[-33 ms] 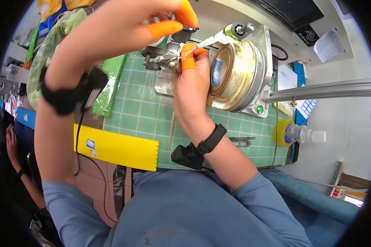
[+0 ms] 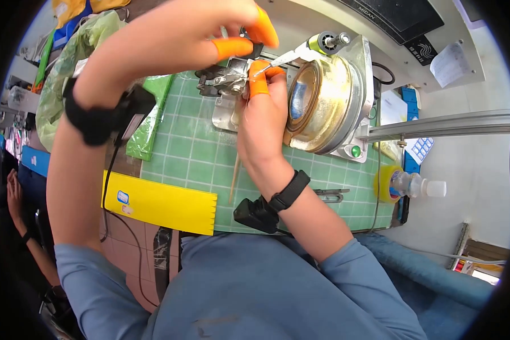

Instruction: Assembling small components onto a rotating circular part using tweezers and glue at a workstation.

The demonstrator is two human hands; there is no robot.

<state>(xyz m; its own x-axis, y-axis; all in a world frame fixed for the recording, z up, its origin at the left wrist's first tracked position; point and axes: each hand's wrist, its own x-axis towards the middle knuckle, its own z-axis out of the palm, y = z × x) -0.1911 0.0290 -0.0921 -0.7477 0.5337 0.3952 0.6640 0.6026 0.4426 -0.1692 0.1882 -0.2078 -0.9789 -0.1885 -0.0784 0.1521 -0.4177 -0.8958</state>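
Note:
My left hand [image 2: 238, 42], orange covers on its thumb and index finger, reaches over the far side of the metal clamp. Thumb and index tip close from both sides on a small black part [image 2: 257, 51]. My right hand [image 2: 264, 107], also in orange finger covers, is pinched against the right side of the small metal clamp [image 2: 226, 79]; what lies between its fingertips is too small to make out. A white pen-shaped tip [image 2: 286, 58] with a thin metal point comes down to those fingertips. Close on the right stands a round brass-coloured drum [image 2: 337, 107] on a metal frame.
A green gridded mat [image 2: 181, 153] covers the table. On it are a thin wooden stick [image 2: 234, 181] and metal tweezers [image 2: 331, 195]. A yellow strip [image 2: 158, 201] juts over the near edge. A clear bottle [image 2: 411, 184] stands right. Another person's hand [image 2: 14, 187] shows far left.
My left hand has shifted slightly right and down onto the black part. My right hand stays at the clamp.

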